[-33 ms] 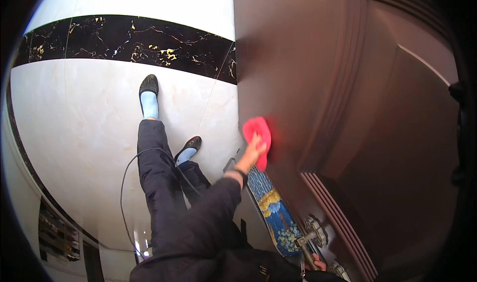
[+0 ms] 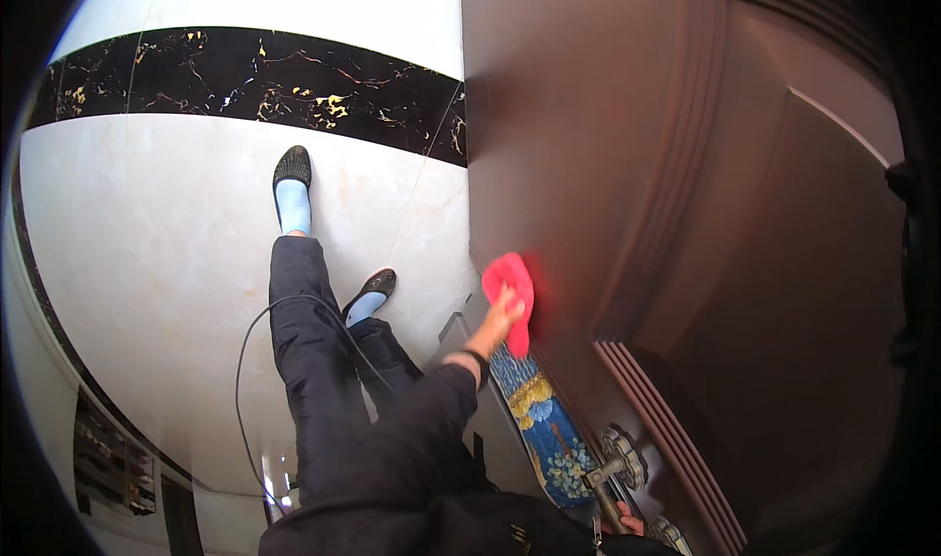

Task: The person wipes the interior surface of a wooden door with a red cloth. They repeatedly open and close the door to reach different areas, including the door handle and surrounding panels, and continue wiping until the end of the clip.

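Observation:
My left hand (image 2: 507, 311) presses a bright pink cloth (image 2: 509, 267) against the brown door (image 2: 578, 193), close to its edge. The fingers are bunched into the cloth, and the hand is slightly blurred. A dark sleeve and a black wristband show on that arm. At the lower right, my right hand (image 2: 628, 521) is wrapped around the door handle (image 2: 612, 507), with only some fingers visible. The handle has an ornate metal rosette (image 2: 623, 456). Between the two hands runs a blue floral panel (image 2: 549, 429) with yellow patches, along the door's edge.
White floor tiles (image 2: 196, 223) with a dark marbled strip (image 2: 245, 81) lie to the left. My legs (image 2: 309, 340) and dark shoes (image 2: 292, 164) are on them. A thin black cable (image 2: 238, 409) loops across my legs. Raised mouldings (image 2: 667, 448) cross the door.
My left hand and the pink cloth have slid a short way toward me along the door's edge. The right hand stays at the handle.

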### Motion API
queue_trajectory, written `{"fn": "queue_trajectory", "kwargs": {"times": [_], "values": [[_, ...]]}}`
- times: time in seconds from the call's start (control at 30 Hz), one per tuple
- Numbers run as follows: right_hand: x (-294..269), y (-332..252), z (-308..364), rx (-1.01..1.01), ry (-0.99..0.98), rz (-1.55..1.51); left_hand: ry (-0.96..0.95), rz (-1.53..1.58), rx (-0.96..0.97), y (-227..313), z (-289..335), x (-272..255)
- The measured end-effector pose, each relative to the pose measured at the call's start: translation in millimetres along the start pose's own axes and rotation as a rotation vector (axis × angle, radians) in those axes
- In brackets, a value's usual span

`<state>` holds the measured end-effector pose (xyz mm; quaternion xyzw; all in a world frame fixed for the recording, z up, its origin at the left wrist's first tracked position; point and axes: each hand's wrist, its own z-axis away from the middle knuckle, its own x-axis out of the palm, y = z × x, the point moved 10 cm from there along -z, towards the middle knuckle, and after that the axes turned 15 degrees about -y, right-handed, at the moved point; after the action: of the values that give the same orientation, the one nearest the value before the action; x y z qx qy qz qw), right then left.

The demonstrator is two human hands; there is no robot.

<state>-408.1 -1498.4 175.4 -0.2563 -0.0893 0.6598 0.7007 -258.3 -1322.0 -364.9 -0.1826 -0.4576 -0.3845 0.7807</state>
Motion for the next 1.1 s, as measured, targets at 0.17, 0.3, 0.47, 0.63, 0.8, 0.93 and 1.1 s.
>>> {"fn": "queue_trajectory", "kwargs": {"times": [0.17,0.3,0.47,0.63,0.8,0.93,1.1], "values": [[20.3,-6.8,-11.7,0.003,0.099,0.094,0.189,0.506,0.023,-79.2,-8.9,-23.9],[33.1,-8.0,-20.2,0.017,0.159,0.103,0.266,0.309,0.113,10.1,-70.4,-100.4],[45.1,-9.8,-27.8,0.039,0.214,0.083,0.25,0.132,0.396,202.4,-142.4,-143.1],[55.9,-17.4,-33.4,0.061,0.231,0.085,-0.109,-0.025,0.652,401.7,-166.7,-100.0],[65.9,-29.9,-38.6,0.056,0.229,0.108,-0.155,-0.288,0.857,502.7,-153.9,-54.9],[72.1,-39.1,-44.0,0.029,0.21,0.134,0.084,-0.512,0.919,441.6,-132.8,-53.0],[79.4,-44.3,-46.9,-0.019,0.172,0.161,0.111,-0.426,0.6,260.2,-79.7,-47.7]]}}
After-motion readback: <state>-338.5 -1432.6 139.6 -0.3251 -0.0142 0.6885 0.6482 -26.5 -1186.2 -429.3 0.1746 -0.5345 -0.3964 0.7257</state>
